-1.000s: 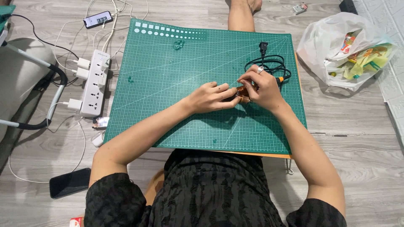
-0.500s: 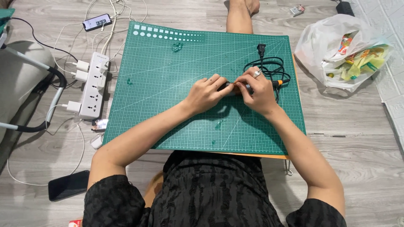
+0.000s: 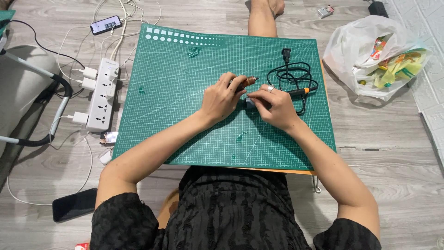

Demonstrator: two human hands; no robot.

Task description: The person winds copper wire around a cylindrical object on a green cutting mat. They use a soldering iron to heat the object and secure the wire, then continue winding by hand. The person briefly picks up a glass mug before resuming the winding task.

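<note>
Tool (image 3: 247,82) btwn left hand (image 3: 221,99) & right hand (image 3: 273,104).

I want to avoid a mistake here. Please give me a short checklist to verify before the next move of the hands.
1. Left hand grips the brown cylindrical piece: ok.
2. Right hand touches the small grey part: ok.
3. How the two parts fit together: cannot tell, fingers hide it.
4. Black cord with its plug lies loose on the green cutting mat, not in the power strip: ok.
5. Orange-collared tool lies right beside the right hand: not ok, crowded.
</note>
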